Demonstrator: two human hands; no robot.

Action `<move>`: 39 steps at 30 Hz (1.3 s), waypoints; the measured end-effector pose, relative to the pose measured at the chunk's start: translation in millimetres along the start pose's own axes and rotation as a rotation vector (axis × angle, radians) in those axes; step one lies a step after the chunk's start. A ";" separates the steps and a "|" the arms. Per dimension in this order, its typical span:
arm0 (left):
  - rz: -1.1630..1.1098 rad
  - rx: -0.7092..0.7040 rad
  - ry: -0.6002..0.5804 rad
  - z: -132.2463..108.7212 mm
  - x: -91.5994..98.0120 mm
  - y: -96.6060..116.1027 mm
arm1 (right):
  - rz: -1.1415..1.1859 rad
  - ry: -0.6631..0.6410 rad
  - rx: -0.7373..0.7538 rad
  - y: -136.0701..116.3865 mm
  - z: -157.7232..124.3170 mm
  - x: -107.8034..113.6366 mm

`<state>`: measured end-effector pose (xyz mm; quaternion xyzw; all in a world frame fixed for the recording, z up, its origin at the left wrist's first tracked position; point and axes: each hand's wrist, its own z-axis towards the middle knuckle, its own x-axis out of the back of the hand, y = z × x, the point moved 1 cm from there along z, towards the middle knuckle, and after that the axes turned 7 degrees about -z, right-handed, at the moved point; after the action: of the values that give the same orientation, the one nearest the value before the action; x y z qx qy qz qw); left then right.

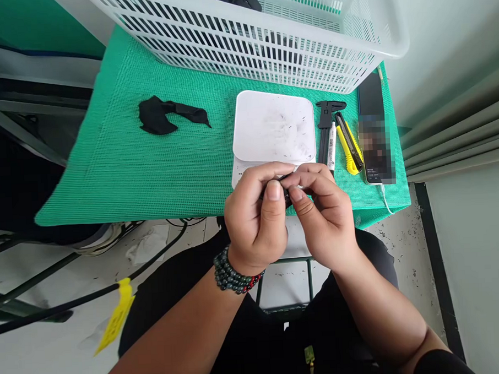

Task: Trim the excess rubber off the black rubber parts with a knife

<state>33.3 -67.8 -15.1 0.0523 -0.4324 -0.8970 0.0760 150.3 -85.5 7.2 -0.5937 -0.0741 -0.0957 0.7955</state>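
My left hand (259, 214) and my right hand (323, 211) meet in front of the white scale (274, 125), over the near edge of the green-covered table (158, 174). Between their fingertips is a small black piece (288, 195), mostly hidden by the thumbs and curled fingers. Both hands pinch it, thumbs side by side. A bit of something white shows at the right fingertips. Dark specks lie on the scale's plate. Left of the scale rests a crumpled black cloth (167, 113).
A white plastic basket (243, 38) with black items stands at the back. Right of the scale lie a black caliper (325, 131), a white marker (332, 146), a yellow cutter (349, 144) and a phone (376, 148) with its cable.
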 end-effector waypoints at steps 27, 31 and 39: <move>-0.003 0.029 -0.010 -0.3 1.2 1.5 | 0.002 0.006 -0.017 1.5 -0.7 -1.5; -0.007 0.001 -0.002 -1.0 0.8 0.4 | 0.000 0.012 -0.012 -0.3 0.0 -1.5; 0.031 -0.003 -0.003 0.3 1.6 1.1 | 0.020 0.018 -0.009 1.9 -0.3 -2.9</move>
<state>31.7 -68.5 -14.1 0.0439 -0.4317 -0.8965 0.0894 147.9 -85.0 4.7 -0.5972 -0.0605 -0.0934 0.7943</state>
